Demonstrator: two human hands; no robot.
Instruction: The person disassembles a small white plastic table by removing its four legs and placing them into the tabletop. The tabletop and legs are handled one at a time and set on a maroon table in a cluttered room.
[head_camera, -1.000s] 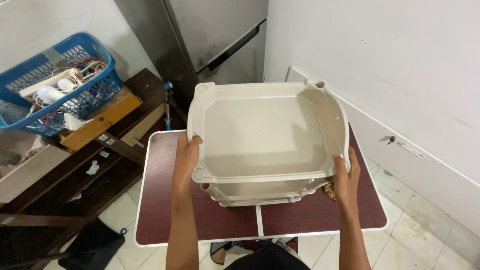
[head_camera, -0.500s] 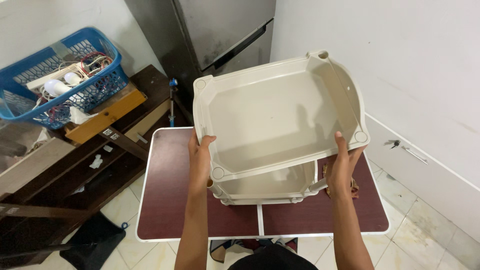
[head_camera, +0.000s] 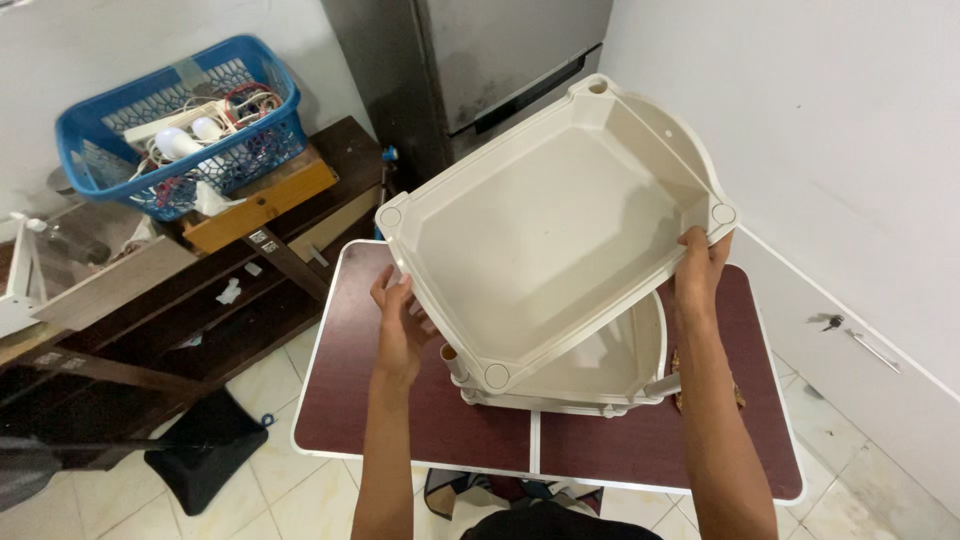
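Behind lifted tray (head_camera: 560, 230): fridge (head_camera: 490, 60), blue basket (head_camera: 180, 125).

cream plastic tray (head_camera: 545, 230) | empty | tilted | raised above stacked trays (head_camera: 600, 370), perhaps two

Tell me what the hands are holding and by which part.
A cream plastic shelf tray, tilted: left hand on its left rim, right hand at its right corner.
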